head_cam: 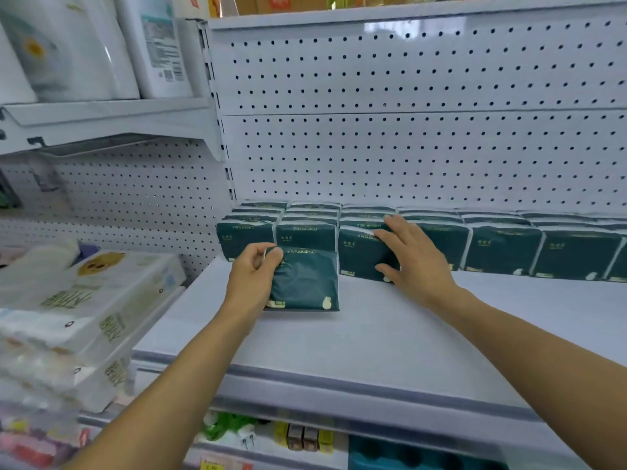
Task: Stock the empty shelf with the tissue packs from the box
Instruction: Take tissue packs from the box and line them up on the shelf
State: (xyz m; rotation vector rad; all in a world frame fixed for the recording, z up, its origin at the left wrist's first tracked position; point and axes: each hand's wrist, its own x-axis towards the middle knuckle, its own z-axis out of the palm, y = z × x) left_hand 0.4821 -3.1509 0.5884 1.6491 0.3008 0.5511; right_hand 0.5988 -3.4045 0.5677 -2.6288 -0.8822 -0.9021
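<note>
A white shelf (pixel 390 337) carries rows of dark green tissue packs (pixel 502 249) standing against the pegboard back. My left hand (pixel 252 278) grips the upper left corner of one green pack (pixel 307 283), which stands upright on the shelf in front of the rows. My right hand (pixel 412 252) lies with spread, fairly straight fingers against the face and top of a pack in the front row (pixel 358 252), just right of the held pack. The box is out of view.
White multi-roll paper packs (pixel 88 300) are stacked on the neighbouring shelf at left. More white rolls (pixel 68 45) stand on the upper left shelf. The pegboard panel (pixel 407 130) rises behind. Small goods (pixel 302 435) sit on the shelf below.
</note>
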